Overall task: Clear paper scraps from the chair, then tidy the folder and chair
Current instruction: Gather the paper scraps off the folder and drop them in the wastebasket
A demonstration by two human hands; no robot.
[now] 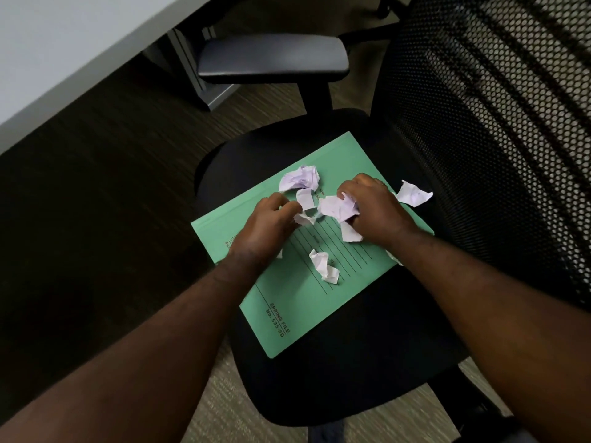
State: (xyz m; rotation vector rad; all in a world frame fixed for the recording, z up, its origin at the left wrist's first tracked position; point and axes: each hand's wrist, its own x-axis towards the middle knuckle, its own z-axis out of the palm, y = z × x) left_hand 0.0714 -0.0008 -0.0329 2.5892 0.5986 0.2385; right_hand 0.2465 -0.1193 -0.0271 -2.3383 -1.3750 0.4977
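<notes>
A green folder lies flat on the black chair seat. Several crumpled white paper scraps are scattered over it: one at the far side, one by the backrest, one nearer me. My right hand grips a bunch of scraps with curled fingers. My left hand pinches a small scrap at its fingertips. More scraps lie partly hidden under both hands.
The chair's mesh backrest rises on the right, and one armrest sits beyond the seat. A grey desk stands at the upper left. Dark carpet covers the floor to the left.
</notes>
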